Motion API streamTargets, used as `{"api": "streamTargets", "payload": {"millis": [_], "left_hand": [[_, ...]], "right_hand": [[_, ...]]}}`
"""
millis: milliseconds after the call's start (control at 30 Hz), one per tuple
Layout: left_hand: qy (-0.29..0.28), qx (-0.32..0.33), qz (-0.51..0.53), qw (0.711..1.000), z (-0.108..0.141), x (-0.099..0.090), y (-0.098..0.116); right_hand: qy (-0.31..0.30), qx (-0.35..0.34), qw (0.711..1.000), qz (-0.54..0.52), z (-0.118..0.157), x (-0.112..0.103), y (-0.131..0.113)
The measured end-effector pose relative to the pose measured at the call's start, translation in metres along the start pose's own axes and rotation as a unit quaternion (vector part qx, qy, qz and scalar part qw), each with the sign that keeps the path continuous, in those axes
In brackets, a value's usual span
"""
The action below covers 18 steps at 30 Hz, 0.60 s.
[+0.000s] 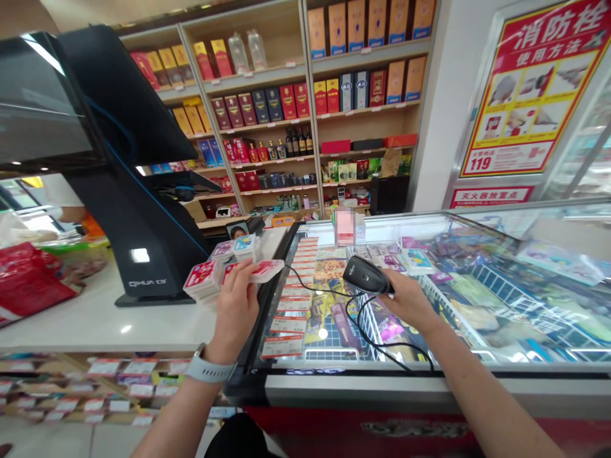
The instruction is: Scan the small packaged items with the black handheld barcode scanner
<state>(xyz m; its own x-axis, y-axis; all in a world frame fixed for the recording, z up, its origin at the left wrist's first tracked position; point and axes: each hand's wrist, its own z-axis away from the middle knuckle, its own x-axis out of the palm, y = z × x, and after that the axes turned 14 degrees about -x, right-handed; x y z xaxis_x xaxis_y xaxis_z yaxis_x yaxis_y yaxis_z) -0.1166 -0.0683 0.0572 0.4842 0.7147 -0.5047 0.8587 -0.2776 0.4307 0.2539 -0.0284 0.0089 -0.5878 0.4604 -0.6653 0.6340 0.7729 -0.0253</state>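
Over the left end of the glass-topped display case (477,369), the left hand (233,312) pinches a flat red-and-white packet (255,270) just beside a stack of similar packets (200,280). The right hand (410,302) wraps around a corded black barcode scanner (367,275).

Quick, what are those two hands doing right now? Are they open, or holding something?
Left hand: closed, holding a red-and-white packet.
Right hand: closed, holding a black corded handheld scanner.
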Motion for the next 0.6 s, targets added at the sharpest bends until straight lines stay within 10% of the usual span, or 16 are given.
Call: {"api": "streamTargets", "payload": {"millis": [133,267,600], "left_hand": [[-0.049,-0.162,0.218,0.961,0.002,0.026,0.015],[-0.084,-0.310,0.448,0.835,0.004,0.053,0.021],[-0.104,-0.441,0.679,0.577,-0.014,0.089,0.034]], "right_hand": [[-0.002,0.000,1.000,-0.001,0.000,0.000,0.000],[0.006,-0.001,1.000,-0.008,0.000,-0.001,-0.001],[0.002,0.004,1.000,-0.029,-0.001,-0.003,-0.002]]}}
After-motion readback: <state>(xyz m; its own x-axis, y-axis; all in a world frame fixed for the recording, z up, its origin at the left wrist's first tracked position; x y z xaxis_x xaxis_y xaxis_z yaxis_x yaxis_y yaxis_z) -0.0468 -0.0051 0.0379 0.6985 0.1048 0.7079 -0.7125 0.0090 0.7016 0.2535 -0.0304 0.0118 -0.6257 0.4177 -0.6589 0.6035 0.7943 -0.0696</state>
